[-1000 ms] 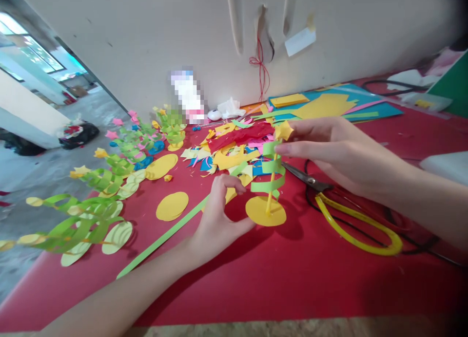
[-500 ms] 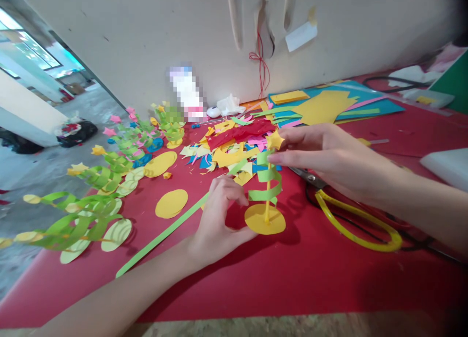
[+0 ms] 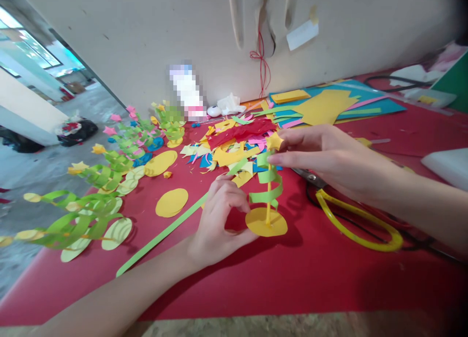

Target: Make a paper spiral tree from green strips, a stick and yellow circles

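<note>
A small paper spiral tree stands between my hands: a yellow folded star (image 3: 275, 141) on top, a thin yellow stem, a curling green paper strip (image 3: 263, 196) and a round yellow base (image 3: 266, 222). My right hand (image 3: 321, 152) pinches the top of the tree just below the star, thumb and fingers closed. Around the left edge of the base curls my left hand (image 3: 219, 220), its thumb at the rim; part of that grip is hidden. A long green paper strip (image 3: 164, 234) lies on the red table, passing behind my left hand.
Several similar spiral trees (image 3: 109, 171) line the left side. Loose yellow discs (image 3: 171, 202) lie nearby. Coloured scraps (image 3: 226, 157) pile up behind my hands. Yellow-handled scissors (image 3: 360, 225) rest under my right forearm. Paper sheets (image 3: 329, 108) and a blurred-out phone-shaped object (image 3: 187, 93) are at the back.
The yellow base has shifted very slightly right and down, tilting a little. Both hands keep nearly the same position and hold.
</note>
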`<state>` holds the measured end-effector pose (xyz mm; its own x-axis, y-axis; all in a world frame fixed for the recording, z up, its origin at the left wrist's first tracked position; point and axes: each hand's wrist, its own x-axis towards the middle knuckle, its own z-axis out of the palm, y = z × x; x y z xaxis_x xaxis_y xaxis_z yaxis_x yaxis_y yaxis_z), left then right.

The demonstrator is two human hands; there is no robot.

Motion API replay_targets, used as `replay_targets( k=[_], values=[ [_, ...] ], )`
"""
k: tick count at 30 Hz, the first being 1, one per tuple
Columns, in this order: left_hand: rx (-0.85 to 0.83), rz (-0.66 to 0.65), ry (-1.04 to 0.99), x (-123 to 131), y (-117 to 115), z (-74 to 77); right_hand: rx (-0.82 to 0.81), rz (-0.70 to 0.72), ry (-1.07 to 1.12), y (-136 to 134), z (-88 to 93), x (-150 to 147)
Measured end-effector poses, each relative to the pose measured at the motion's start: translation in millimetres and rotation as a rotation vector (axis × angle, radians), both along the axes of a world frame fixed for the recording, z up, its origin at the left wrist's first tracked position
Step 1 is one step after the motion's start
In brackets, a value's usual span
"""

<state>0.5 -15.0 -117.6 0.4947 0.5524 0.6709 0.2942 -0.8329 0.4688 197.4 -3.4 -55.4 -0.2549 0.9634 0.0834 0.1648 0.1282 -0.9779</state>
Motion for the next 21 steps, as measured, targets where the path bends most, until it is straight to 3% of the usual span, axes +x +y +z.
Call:
replay_targets(
  k=[21],
  values=[
    [0.059, 0.018, 0.04, -1.4, -1.4, 2.3, 0.001, -0.002, -0.044, -1.0, 3.7, -1.1]
  ],
)
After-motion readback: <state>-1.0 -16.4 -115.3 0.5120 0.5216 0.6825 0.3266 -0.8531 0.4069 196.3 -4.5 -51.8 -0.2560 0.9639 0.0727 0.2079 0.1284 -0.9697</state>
